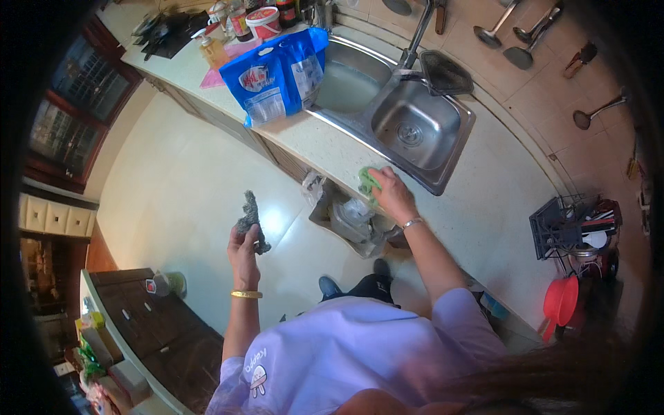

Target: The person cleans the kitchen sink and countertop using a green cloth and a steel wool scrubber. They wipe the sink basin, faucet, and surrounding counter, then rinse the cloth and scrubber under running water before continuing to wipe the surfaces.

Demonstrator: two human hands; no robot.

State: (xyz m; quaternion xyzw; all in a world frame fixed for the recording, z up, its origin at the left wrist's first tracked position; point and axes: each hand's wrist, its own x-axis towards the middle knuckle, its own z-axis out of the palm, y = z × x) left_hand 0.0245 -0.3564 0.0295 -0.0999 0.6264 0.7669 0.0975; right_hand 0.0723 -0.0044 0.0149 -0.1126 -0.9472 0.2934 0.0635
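My left hand [245,254] holds up a piece of grey steel wool scourer [251,212] over the floor, pinched between thumb and fingers. With my right hand [393,193] I grip a green cloth [369,181] at the front edge of the speckled counter [337,150], above an open bin [342,228] with plastic bags and clear containers. Beyond it lies a double steel sink. Cloudy water fills the left basin [353,83]; the right basin [410,124] shows its drain strainer. A large blue plastic bag [277,78] bearing writing stands beside the left basin.
A dark triangular strainer basket [446,72] sits behind the right basin, near the faucet [415,41]. Far left on the counter stand a pump bottle [211,49] and a red-and-white tub [263,22]. A dish rack [555,228] and red pan [560,301] are at right.
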